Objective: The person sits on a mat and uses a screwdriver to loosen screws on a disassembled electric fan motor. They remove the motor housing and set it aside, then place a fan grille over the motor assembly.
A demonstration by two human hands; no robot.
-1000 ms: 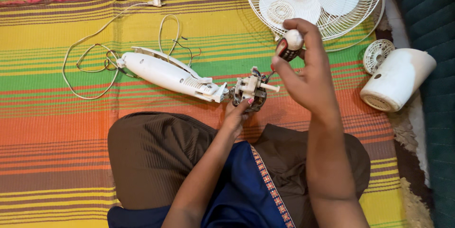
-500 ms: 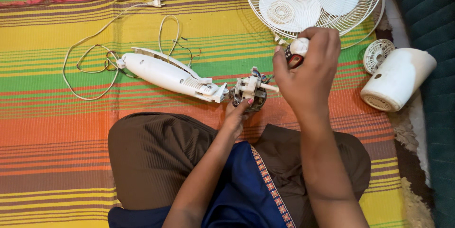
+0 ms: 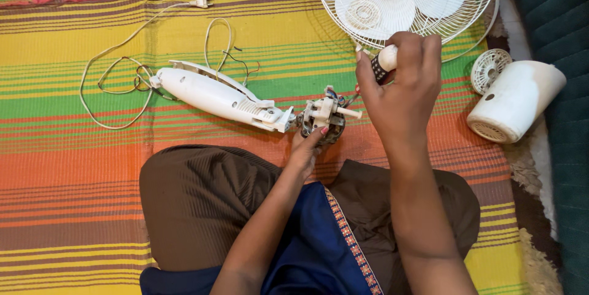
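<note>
Striped mat (image 3: 92, 166) underneath: the right hand (image 3: 402, 86) is wrapped tight round a cream-handled tool (image 3: 384, 62), raised above and right of the fan motor (image 3: 323, 120), which the left hand (image 3: 305, 148) steadies from below, its shaft pointing right toward the tool

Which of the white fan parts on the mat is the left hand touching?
The bare motor at the end of the long white housing; the left hand touches it, not the fan guard or the motor cover.

Far of my right hand (image 3: 405, 86) the fan grille (image 3: 429, 19) blocks; the white housing (image 3: 512, 108) crowds right; bare mat (image 3: 73, 178) lies open near left.
</note>
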